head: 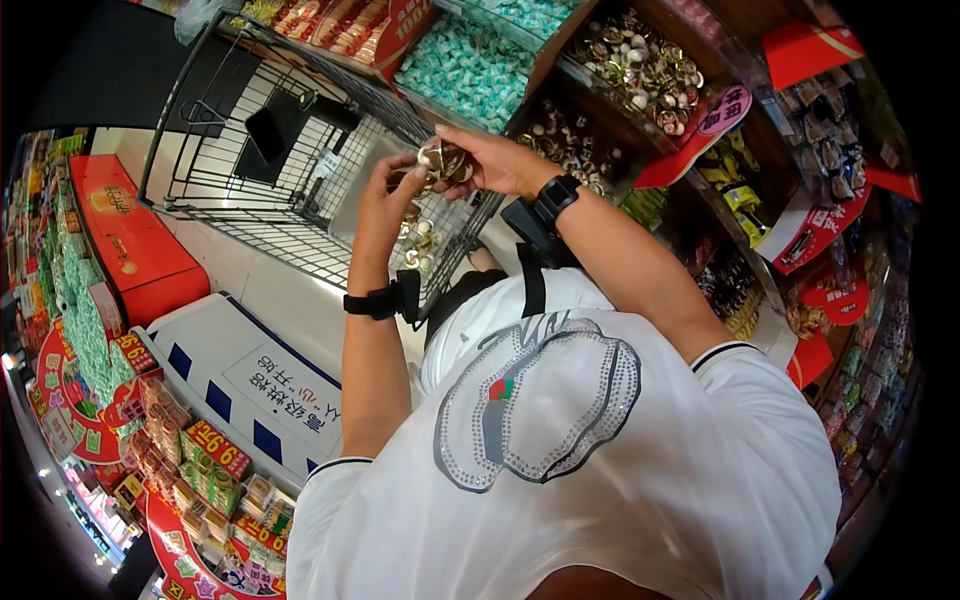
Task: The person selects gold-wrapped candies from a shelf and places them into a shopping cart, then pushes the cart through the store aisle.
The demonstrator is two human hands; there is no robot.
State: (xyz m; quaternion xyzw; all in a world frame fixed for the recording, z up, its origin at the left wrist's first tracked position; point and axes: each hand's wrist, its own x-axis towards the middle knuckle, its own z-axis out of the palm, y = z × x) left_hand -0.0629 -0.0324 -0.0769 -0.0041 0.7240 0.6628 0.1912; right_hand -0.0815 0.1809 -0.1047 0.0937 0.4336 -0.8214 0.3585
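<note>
Both my hands meet above the near end of a wire shopping cart [262,232]. My left hand [394,191] pinches one edge of a small wrapped sweet [435,157] with a white top and shiny gold-brown wrapper. My right hand [484,161] holds several more such wrapped sweets [454,169] in its fingers. Below my hands, inside the cart, a clear plastic bag [364,187] lies by the mesh, with more gold and white sweets [420,244] at the cart's near end. Each wrist wears a black strap with a device.
A black phone [265,135] rests in the cart. Beyond my hands stand bins of teal-wrapped sweets [465,75] and gold-wrapped sweets [637,67]. Shelves of packets [739,187] rise at the right. A red box [135,232] and a white display counter [247,375] stand at the left.
</note>
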